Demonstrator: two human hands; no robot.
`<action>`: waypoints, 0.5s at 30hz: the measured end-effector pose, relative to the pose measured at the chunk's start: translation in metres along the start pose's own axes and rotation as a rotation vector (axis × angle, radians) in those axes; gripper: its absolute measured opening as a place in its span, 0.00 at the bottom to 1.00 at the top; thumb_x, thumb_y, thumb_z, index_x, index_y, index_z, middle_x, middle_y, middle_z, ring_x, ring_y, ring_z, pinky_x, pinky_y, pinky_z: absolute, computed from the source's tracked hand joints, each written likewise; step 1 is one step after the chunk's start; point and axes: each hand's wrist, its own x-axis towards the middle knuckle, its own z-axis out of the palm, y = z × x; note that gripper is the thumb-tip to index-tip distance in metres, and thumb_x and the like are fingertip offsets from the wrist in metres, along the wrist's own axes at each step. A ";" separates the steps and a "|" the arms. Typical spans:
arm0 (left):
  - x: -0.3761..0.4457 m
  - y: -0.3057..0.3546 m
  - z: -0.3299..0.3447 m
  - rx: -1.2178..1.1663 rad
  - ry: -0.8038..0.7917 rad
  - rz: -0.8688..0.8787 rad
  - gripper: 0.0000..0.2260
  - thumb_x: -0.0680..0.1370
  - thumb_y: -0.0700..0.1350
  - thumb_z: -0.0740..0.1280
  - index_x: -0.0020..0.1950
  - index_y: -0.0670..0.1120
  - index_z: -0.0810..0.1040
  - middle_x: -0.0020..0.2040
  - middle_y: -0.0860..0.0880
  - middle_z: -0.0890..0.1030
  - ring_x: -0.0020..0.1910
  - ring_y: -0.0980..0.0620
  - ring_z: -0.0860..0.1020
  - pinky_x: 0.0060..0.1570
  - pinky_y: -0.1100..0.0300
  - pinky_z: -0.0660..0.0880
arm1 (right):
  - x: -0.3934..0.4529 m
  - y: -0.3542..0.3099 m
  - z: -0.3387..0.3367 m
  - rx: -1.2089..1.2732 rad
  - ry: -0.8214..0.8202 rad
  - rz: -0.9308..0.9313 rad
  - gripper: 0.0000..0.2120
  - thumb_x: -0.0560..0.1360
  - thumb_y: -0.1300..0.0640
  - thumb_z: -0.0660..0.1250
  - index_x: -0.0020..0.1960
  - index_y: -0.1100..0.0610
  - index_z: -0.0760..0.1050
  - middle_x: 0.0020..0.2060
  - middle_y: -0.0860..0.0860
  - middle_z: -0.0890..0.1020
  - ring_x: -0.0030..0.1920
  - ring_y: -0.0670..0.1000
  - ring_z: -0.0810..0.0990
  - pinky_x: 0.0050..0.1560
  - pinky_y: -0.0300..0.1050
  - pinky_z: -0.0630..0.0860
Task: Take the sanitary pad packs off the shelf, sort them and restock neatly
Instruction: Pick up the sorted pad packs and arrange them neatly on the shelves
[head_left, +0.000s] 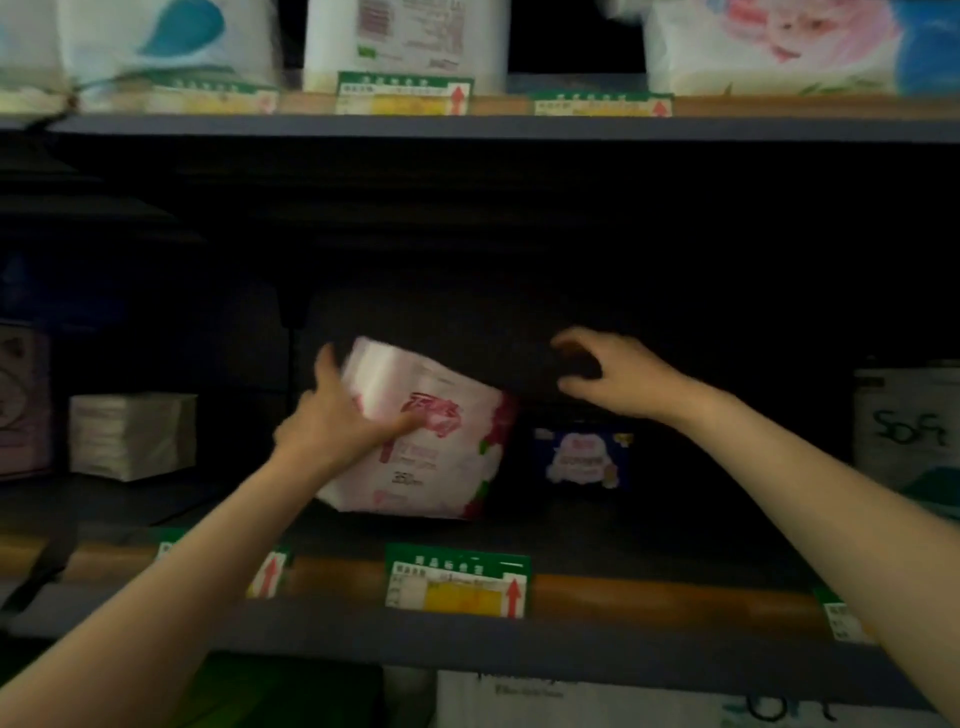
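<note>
Head view, middle shelf bay. Landmark: pink pack (431, 436), standing tilted on the shelf board (649, 540).
Far left of the pink pack: pale stacked pack (132, 435), upright, well apart.
Left hand (337, 421) lies on the pink pack's left face, thumb up along its edge, fingers spread across the front; holding it.
Right of the pink pack, just beside: small blue pack (584, 460), set deeper in.
Right hand (618, 376) above the blue pack, fingers curled over something dark; cannot tell whether it holds a dark pack or only shadow.
Far right: white pack (906, 431), cut off by the frame.
Judgement: removal or re-seating of the pink pack; which one is unclear. Next move calls for squaring it upright.
Shelf rear too dark to read.
</note>
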 end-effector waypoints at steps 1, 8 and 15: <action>0.001 -0.012 -0.003 0.093 -0.001 -0.097 0.57 0.63 0.65 0.73 0.76 0.49 0.39 0.70 0.37 0.65 0.65 0.35 0.69 0.64 0.42 0.67 | 0.000 0.011 0.012 -0.058 -0.078 0.057 0.26 0.76 0.57 0.66 0.72 0.54 0.63 0.66 0.53 0.71 0.64 0.51 0.71 0.56 0.36 0.65; -0.005 -0.028 0.013 0.395 0.029 -0.161 0.56 0.67 0.67 0.68 0.75 0.42 0.34 0.70 0.33 0.63 0.66 0.36 0.68 0.64 0.45 0.63 | 0.004 0.054 0.077 -0.374 -0.444 0.200 0.41 0.76 0.53 0.66 0.78 0.53 0.42 0.76 0.54 0.51 0.76 0.54 0.52 0.74 0.52 0.51; -0.005 -0.027 0.013 0.415 0.019 -0.158 0.56 0.68 0.67 0.67 0.75 0.41 0.34 0.70 0.34 0.63 0.66 0.36 0.67 0.65 0.45 0.62 | 0.023 0.057 0.076 -0.583 -0.351 0.167 0.49 0.70 0.52 0.72 0.77 0.52 0.39 0.76 0.54 0.54 0.75 0.57 0.51 0.74 0.56 0.45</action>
